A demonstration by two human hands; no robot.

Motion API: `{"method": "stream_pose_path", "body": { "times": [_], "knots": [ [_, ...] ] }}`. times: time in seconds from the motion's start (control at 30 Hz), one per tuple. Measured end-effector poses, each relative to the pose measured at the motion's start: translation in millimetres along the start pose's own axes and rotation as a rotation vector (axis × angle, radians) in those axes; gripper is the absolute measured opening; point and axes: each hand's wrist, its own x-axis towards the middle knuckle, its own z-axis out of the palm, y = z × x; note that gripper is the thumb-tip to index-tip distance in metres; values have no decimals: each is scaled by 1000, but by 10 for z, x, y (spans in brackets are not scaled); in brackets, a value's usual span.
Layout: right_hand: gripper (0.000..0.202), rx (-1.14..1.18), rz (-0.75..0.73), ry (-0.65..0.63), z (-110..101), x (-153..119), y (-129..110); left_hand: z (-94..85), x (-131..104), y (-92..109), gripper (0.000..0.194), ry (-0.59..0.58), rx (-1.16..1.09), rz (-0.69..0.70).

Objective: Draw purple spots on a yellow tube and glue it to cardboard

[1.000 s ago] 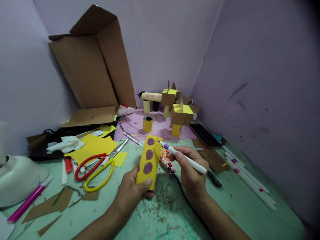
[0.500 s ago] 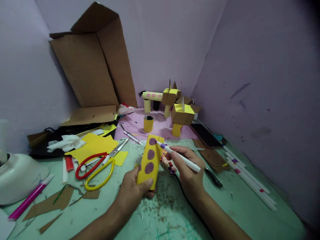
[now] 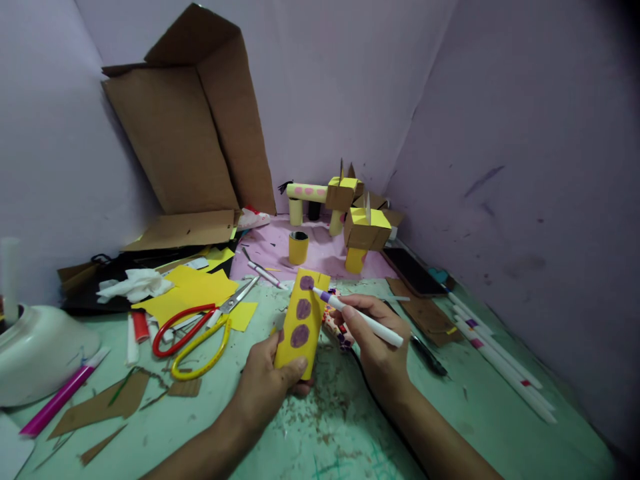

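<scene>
We see green surface [image 3: 480, 407] below left grip [image 3: 270, 367] and right grip [image 3: 383, 350]. Large cardboard box [image 3: 155, 140] well beyond left grip, leftward. Red-and-yellow-handled scissors [image 3: 232, 303] left of left grip, apart from it. Yellow spotted piece [image 3: 303, 323] tilted in our left grip, thumb across near end. White marker [image 3: 384, 331] pinched in our right grip, tip at farthest purple spot's edge.

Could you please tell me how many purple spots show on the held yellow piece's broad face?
3: the top spot, where the marker points; the middle spot; and the bottom spot, nearest the left hand, which may hide others.
</scene>
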Motion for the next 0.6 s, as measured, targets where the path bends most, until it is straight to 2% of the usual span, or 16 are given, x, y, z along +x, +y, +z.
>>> {"method": "stream_pose_path", "body": {
  "times": [0.4,0.6],
  "knots": [
    [12,-5,-3,-45,-12,-8,54,4,-5,7,45,6,13,22],
    [10,19,20,-3,-26,-9,43,-1,24,-21,47,5,14,2]
  ]
}}
